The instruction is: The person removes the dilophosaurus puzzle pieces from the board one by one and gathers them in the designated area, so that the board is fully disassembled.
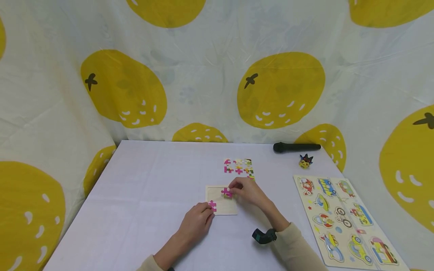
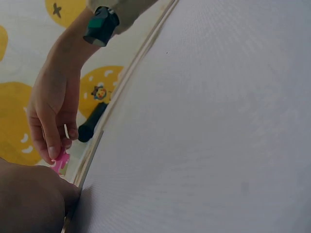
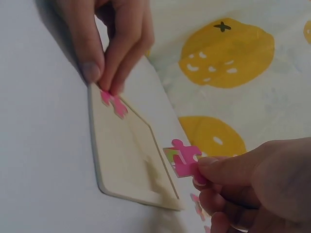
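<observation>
A shallow square wooden puzzle tray lies on the table in front of me. My left hand holds its near left corner, thumb at the outer edge and fingertips over a pink jigsaw piece inside that corner. Between thumb and fingers, my right hand pinches another pink jigsaw piece with a green and pale patch. That piece is tilted and overlaps the tray's far right part in the head view. Beyond the tray, several loose jigsaw pieces are laid out in rows; my right hand partly covers the nearest.
To the right lies a large wooden board with vehicle pictures. A black microphone and a small spiky-haired figure are at the far right of the white table. A fruit-patterned curtain hangs behind.
</observation>
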`<state>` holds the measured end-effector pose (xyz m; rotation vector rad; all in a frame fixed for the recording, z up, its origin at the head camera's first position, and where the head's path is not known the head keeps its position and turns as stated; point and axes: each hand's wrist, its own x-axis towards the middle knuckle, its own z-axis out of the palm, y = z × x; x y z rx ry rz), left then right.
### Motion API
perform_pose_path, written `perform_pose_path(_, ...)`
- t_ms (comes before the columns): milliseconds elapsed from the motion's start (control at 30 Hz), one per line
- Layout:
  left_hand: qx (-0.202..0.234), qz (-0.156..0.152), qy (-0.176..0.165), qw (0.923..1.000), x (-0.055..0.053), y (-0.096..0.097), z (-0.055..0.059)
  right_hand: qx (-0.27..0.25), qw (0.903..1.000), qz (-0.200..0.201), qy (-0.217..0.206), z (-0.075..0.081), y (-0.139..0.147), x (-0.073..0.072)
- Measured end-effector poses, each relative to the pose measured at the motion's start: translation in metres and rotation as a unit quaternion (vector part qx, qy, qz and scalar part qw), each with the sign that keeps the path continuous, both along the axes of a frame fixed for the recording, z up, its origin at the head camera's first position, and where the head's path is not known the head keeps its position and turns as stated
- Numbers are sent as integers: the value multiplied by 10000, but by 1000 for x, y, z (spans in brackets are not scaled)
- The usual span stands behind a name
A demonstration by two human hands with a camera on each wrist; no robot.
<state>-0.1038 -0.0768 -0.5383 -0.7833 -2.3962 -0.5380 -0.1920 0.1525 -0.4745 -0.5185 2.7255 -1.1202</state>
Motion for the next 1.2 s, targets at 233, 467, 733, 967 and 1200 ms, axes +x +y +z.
perform_pose_path(233, 63, -61, -66, 9999, 0, 1, 0, 90, 9993, -356, -13, -3, 9, -16)
perform_pose_path(467, 118, -61, 146, 9998, -1, 0, 0, 124, 9986, -519, -22, -7, 18, -31)
perform_pose_path(733, 152, -75, 211, 9996, 0, 1, 1, 258, 9974, -664, -136, -6, 25, -44)
perform_pose_path(967, 129, -37, 230, 9996, -1, 1, -1, 410, 9960, -791, -108, -9, 29, -54)
perform_pose_path(1200, 63, -75, 57, 9999, -1, -1, -3, 524, 9954, -807, 45, -14, 30, -57)
